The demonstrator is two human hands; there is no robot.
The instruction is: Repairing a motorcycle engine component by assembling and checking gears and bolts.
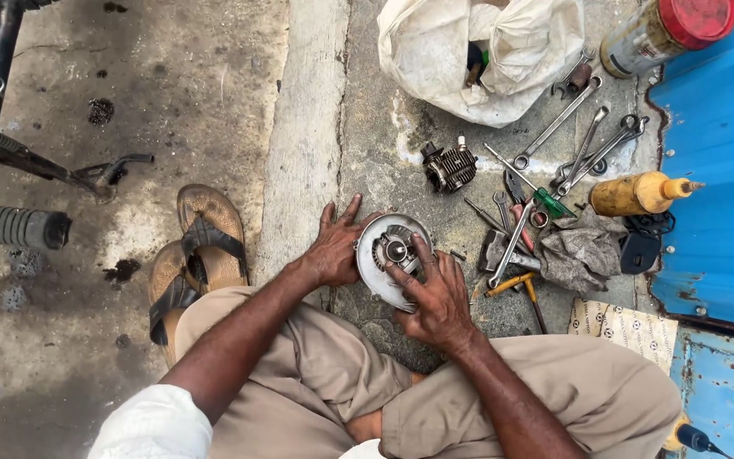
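2 bare hands are working on a round metal engine cover (381,259), which is lying on the concrete ground (214,93) just in front of the person's crossed legs in tan trousers (316,374). The left hand (333,251) is lying against the cover's left rim with its fingers spread and pointing away, steadying the part. The right hand (437,293) is resting on the cover's near right edge, its fingers bending inward and 1 fingertip pressing near the hub at the middle; nothing is being pinched between them.

Beside the left knee, 2 brown sandals (193,255) are lying stacked on the stained ground. Just right of the right hand, a yellow-handled tool (516,285) and a crumpled grey rag (581,251) are sitting among scattered spanners (584,140), with a green-handled screwdriver (537,191) crossing them. A patterned cardboard piece (626,327) is lying near the right knee.

Further out, a small finned engine cylinder (449,167) is standing a little beyond the cover. A yellow oil bottle (639,194) is lying on its side against the blue metal panel (719,170). At the far edge, a white cloth bag (477,51) is sagging open, and a jar with a red lid (669,30) is lying beside it. At far left, a black footpeg and stand of a motorbike (10,225) are reaching into view.
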